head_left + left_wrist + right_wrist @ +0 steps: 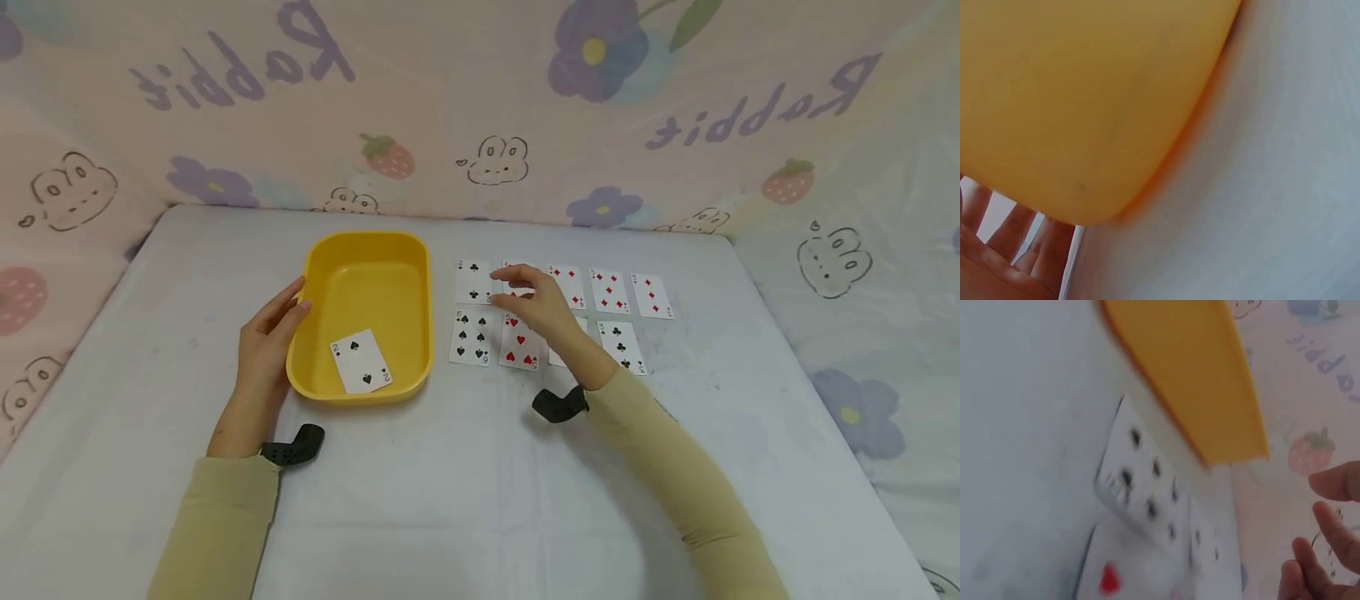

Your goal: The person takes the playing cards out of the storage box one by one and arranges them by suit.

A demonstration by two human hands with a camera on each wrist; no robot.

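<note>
A yellow tray (pixel 360 304) stands left of centre with a two of spades (pixel 362 362) lying in it. My left hand (pixel 264 346) touches the tray's left side, the thumb at the rim; in the left wrist view its fingers (pixel 1044 256) extend along the outside. My right hand (pixel 543 308) is over the face-up playing cards, thumb and forefinger apart with nothing between them. Its fingertips overlap the right edge of the two of clubs (pixel 472 281). Below lie the six of spades (pixel 470 337) and five of hearts (pixel 519 343). The right hand partly hides other cards.
The cards lie in two rows right of the tray; diamond cards (pixel 609 292) continue the back row and a clubs card (pixel 622 348) ends the front row. A white cloth (pixel 420 508) covers the table. Patterned fabric (pixel 450 100) hangs behind it.
</note>
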